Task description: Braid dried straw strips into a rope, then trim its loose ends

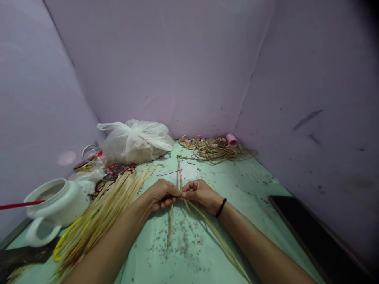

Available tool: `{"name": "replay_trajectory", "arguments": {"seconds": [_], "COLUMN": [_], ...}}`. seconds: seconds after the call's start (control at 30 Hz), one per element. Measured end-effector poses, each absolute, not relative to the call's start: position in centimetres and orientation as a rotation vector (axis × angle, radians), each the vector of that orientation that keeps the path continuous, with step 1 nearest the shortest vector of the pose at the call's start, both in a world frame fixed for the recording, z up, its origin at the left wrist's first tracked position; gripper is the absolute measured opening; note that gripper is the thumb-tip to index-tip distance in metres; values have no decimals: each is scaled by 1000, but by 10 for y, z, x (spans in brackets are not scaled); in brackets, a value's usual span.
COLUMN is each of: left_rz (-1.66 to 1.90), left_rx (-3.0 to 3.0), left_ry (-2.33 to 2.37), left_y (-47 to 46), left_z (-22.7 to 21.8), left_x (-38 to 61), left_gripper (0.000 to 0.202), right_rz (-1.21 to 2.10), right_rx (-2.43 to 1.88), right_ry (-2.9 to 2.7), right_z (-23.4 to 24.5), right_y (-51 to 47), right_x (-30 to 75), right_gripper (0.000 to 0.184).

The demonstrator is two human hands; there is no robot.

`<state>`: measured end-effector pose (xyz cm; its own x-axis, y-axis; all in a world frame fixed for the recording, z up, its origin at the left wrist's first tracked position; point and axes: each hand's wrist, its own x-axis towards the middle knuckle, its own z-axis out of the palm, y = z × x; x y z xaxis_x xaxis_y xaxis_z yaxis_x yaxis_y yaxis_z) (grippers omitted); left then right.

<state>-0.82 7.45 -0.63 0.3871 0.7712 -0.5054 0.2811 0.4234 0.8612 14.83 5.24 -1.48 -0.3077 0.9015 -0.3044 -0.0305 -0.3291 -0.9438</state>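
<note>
Both my hands meet at the middle of the green tabletop, pinching a thin braid of dried straw (180, 173). My left hand (163, 194) holds the braid's near end from the left, fingers closed. From the right, my right hand (203, 194) pinches the same spot, a black band around its wrist. The finished-looking braided length runs away from me and bends right toward a tangle of braided cord (210, 150). Loose straw strands (217, 234) trail from my fingers toward me, one on the left and longer ones on the right. My fingertips hide the exact crossing.
At left lies a bundle of dry straw (115, 201) beside a white ceramic pot (59, 199). Behind them sits a tied white plastic bag (136, 142). A pink thread spool (231, 140) is at the back right. Along the right edge lies a dark flat panel (310, 236).
</note>
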Motion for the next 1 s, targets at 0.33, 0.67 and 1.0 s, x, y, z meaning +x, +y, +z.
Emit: {"name": "replay_trajectory", "arguments": {"seconds": [0.33, 0.67, 1.0], "left_rz": [457, 536, 441], "left_rx": [1220, 1244, 1123], "left_ry": [1188, 1342, 1453], "left_y": [70, 65, 62], "left_z": [-2, -2, 0], "left_x": [-7, 6, 9], "left_gripper": [13, 11, 18], "right_rz": [1589, 1449, 1212], "right_rx": [-1310, -1481, -1704], "right_ry": [-1351, -1487, -1561], "right_z": [-22, -9, -1], "right_y": [56, 56, 40], "right_x": [149, 153, 133], "right_gripper": [8, 7, 18]}}
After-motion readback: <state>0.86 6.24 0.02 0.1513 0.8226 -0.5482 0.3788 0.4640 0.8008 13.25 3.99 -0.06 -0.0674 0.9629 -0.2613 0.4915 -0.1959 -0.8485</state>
